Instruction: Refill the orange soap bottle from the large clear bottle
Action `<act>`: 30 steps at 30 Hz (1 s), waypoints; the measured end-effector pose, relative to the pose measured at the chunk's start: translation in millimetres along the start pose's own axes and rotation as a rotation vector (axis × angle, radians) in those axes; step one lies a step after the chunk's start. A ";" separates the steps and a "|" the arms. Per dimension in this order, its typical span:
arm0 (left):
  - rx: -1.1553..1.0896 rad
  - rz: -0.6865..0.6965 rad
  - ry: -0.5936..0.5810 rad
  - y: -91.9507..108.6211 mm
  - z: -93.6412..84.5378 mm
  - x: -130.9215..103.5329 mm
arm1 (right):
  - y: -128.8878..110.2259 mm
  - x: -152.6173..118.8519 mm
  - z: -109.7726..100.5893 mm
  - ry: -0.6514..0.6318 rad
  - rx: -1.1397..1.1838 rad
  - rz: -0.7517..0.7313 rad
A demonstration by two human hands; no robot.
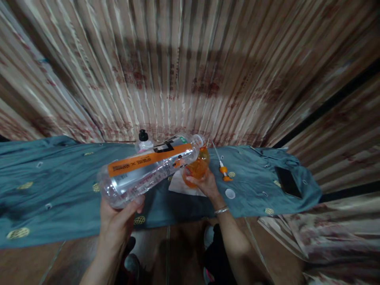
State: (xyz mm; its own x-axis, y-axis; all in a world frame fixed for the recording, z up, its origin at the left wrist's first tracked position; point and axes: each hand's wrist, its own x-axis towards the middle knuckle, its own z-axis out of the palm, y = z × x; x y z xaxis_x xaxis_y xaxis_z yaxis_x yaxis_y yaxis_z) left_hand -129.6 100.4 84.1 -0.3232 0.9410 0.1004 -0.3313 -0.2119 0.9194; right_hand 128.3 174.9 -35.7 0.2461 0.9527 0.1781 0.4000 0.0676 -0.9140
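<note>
My left hand (120,215) is wrapped round the base end of a large clear plastic bottle (148,172) with an orange and silver label. The bottle is tilted, its uncapped neck to the right, at the mouth of an orange bottle (197,168). Whether liquid is flowing I cannot tell. My right hand (204,183) grips the orange bottle, which leans slightly over a white sheet (181,184). Right of it lies an orange pump head (225,172) with a long thin tube. A white round cap (230,193) is near my right wrist.
A clear bottle with a black top (143,136) stands behind the tilted bottle. A dark phone (287,182) lies at the right end of the teal cloth (68,190). A pleated curtain (178,79) hangs close behind.
</note>
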 end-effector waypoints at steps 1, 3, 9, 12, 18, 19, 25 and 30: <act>0.000 0.002 0.000 0.2 0.3 -0.6 | 1.4 0.1 1.0 -0.001 0.002 -0.002; -0.001 0.000 0.006 0.4 0.5 -2.4 | 3.3 0.4 2.7 -0.009 0.021 -0.015; 0.001 -0.026 0.004 1.3 -2.9 -2.1 | 1.2 0.4 6.0 0.008 0.053 -0.016; -0.001 -0.034 0.001 4.0 -1.5 -1.4 | -1.7 -0.1 7.1 0.024 0.052 -0.018; -0.008 0.007 -0.001 9.6 7.2 -4.2 | -3.8 1.0 4.7 -0.015 0.074 -0.047; -0.005 0.008 -0.002 8.8 6.7 -3.4 | -4.0 1.3 4.1 -0.022 0.076 -0.046; 0.031 0.040 0.025 1.1 -0.9 6.6 | -6.4 2.2 3.4 -0.041 0.077 -0.033; 0.019 0.035 0.041 4.2 4.4 8.2 | -5.1 2.2 4.5 -0.040 0.075 -0.018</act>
State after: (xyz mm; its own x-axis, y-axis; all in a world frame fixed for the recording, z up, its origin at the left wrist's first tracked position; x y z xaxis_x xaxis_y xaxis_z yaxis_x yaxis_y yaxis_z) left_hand -129.8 108.4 90.4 -0.3702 0.9215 0.1175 -0.3020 -0.2390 0.9229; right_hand 122.8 178.0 -32.3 0.2031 0.9622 0.1812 0.3364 0.1053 -0.9358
